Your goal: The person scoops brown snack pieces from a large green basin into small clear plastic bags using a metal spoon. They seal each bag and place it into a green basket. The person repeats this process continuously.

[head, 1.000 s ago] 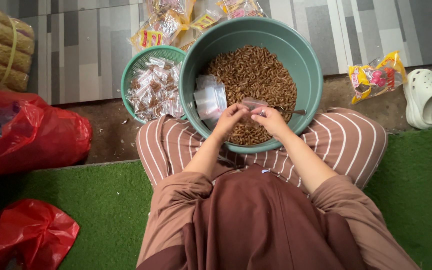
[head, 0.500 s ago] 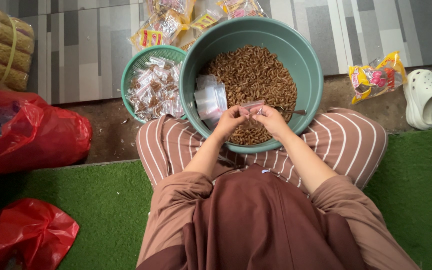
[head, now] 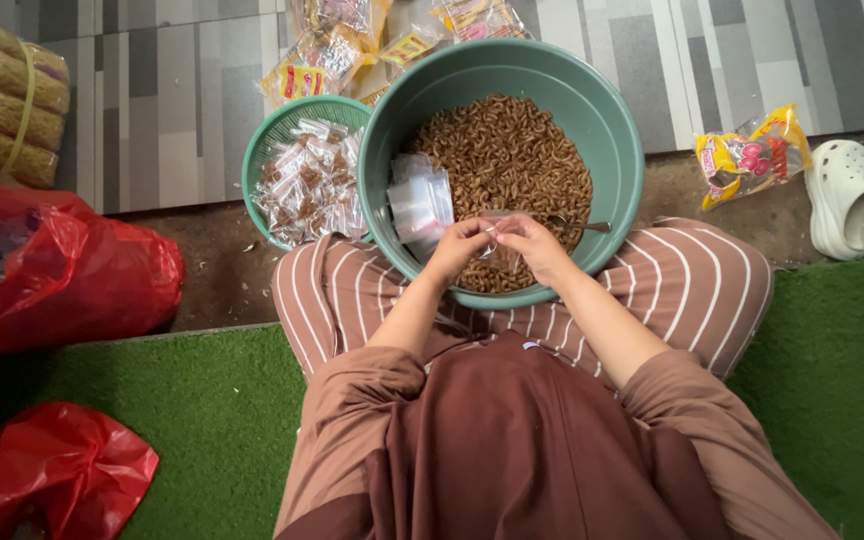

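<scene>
Hands meet at the centre of the frame, over the near rim of the large green basin (head: 620,160). The left hand (head: 460,247) and the right hand (head: 540,247) each pinch the top edge of a small clear plastic bag (head: 500,250), which hangs between them over the brown curled snacks (head: 512,160). A stack of empty clear bags (head: 420,202) lies just upper left of the left hand. Further left, a smaller green basket (head: 262,160) holds filled packets (head: 310,185).
</scene>
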